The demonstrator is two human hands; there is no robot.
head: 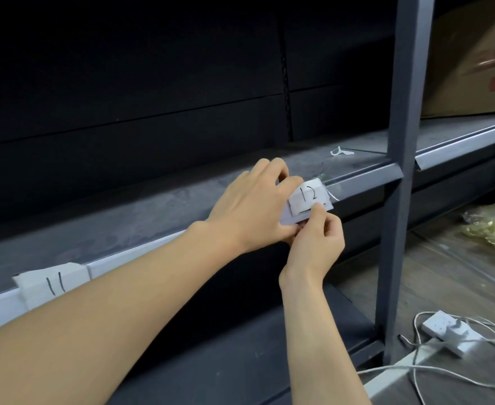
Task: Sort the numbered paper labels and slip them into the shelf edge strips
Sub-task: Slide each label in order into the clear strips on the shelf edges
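A white paper label marked "12" (309, 197) sits against the clear edge strip (357, 187) of the dusty grey shelf (158, 209). My left hand (255, 206) lies over the strip and presses the label's left side, fingers curled onto the shelf top. From below, my right hand (316, 235) pinches the label's lower edge between thumb and forefinger. Far to the left, a label marked "11" (54, 280) sits in the same strip. Whether more paper lies behind the "12" label I cannot tell.
A dark upright post (401, 171) stands just right of the hands. A small white plastic piece (341, 152) lies on the shelf. A cardboard box (474, 59) sits at upper right, crumpled yellowish plastic (494, 229) at right, a white power strip with cables (451, 331) at lower right.
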